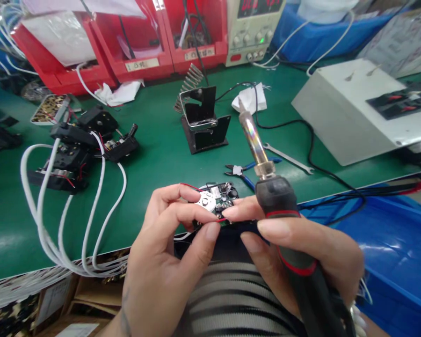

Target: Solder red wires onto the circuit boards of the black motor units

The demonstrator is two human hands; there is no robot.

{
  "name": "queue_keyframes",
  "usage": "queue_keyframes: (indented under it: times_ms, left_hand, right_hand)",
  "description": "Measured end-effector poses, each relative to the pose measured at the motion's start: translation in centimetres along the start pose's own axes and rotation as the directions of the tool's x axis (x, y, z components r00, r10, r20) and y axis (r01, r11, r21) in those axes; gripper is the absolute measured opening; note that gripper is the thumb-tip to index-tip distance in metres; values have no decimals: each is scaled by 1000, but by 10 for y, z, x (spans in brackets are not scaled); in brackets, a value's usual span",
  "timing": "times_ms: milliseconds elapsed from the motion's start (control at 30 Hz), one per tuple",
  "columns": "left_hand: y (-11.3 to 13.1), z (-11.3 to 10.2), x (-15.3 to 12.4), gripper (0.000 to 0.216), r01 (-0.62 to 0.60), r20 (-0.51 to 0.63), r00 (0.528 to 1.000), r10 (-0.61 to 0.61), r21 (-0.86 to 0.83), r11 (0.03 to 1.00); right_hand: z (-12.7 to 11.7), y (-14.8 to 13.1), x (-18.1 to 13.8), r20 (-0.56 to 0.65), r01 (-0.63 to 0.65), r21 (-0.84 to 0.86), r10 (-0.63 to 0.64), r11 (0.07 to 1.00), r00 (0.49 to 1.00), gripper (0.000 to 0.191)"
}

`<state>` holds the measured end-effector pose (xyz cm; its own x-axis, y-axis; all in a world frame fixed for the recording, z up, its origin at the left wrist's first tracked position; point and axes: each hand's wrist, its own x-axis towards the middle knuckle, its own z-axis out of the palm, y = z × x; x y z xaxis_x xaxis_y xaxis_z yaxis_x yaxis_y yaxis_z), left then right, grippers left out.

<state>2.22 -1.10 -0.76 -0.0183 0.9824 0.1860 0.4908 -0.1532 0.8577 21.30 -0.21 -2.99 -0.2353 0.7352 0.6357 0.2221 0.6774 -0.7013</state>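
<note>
My left hand (175,238) is closed in a pinch on a short red wire (221,219) at the near edge of a small circuit board assembly (226,199). A round white-metal motor (207,201) sits on the board's left side, beside my fingers. My right hand (312,243) grips a soldering iron (279,196) by its black and red handle, its tip pointing up and away from the board. One outstretched finger of that hand touches the board's right side. The board's underside is hidden.
Beyond the board lie blue-handled cutters (240,172), a wrench (289,159) and an iron stand (206,124). Black units with white cables (100,196) are at left. Red bins (133,44) and a power supply (252,35) line the back; a grey box (347,107) stands right.
</note>
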Motion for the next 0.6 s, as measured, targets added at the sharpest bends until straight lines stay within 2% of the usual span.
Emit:
queue_keyframes:
  times_ms: [167, 300, 467, 600]
  left_hand:
    - [3, -3, 5, 17, 28, 28, 999, -28, -12, 1000]
    - [4, -6, 7, 17, 39, 30, 999, -39, 6, 999]
    - [4, -7, 12, 17, 88, 17, 996, -88, -4, 996]
    - [3, -8, 17, 14, 76, 29, 997, -78, 58, 995]
  right_hand:
    - [1, -3, -2, 5, -26, -5, 26, 1000, 1000, 41]
    - [3, -4, -4, 22, -101, 21, 100, 995, 995, 37]
    - [3, 6, -5, 87, 39, -7, -38, 999, 995, 36]
    - [6, 8, -8, 41, -32, 21, 31, 999, 999, 31]
